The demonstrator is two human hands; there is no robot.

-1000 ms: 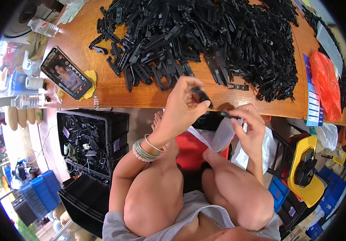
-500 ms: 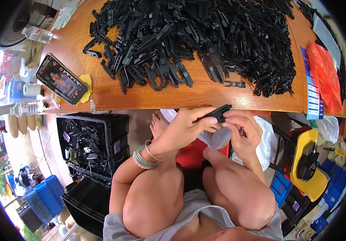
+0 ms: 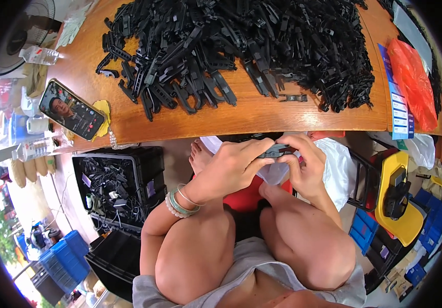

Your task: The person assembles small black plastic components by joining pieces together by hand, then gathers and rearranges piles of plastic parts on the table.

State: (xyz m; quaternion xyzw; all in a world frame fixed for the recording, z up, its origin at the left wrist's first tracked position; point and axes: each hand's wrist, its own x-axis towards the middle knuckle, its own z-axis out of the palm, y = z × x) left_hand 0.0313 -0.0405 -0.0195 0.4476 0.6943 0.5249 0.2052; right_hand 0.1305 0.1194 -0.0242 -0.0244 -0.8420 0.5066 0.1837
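Note:
Just off the table's near edge, my two hands meet over a small black plastic part (image 3: 276,151). My left hand (image 3: 239,163), with bracelets on its wrist, pinches the part's left end between thumb and fingers. The right end is in the thumb and bent fingers of my right hand (image 3: 304,163). Fingers cover both ends, so its full shape is hidden. On the wooden table (image 3: 190,124) a large pile of similar black parts (image 3: 231,46) spreads out. One short loose piece (image 3: 294,97) lies by the pile's near edge.
A phone (image 3: 72,109) leans at the table's left, near plastic bottles. To the right are a red plastic bag (image 3: 412,84) and a blue printed sheet (image 3: 399,110). Below left stands a black crate (image 3: 151,177) of dark parts; a yellow chair (image 3: 408,220) is at right.
The part has turned from slanting upward to lying nearly level between my hands. My right hand's fingers have come up over its right end. The view has shifted slightly.

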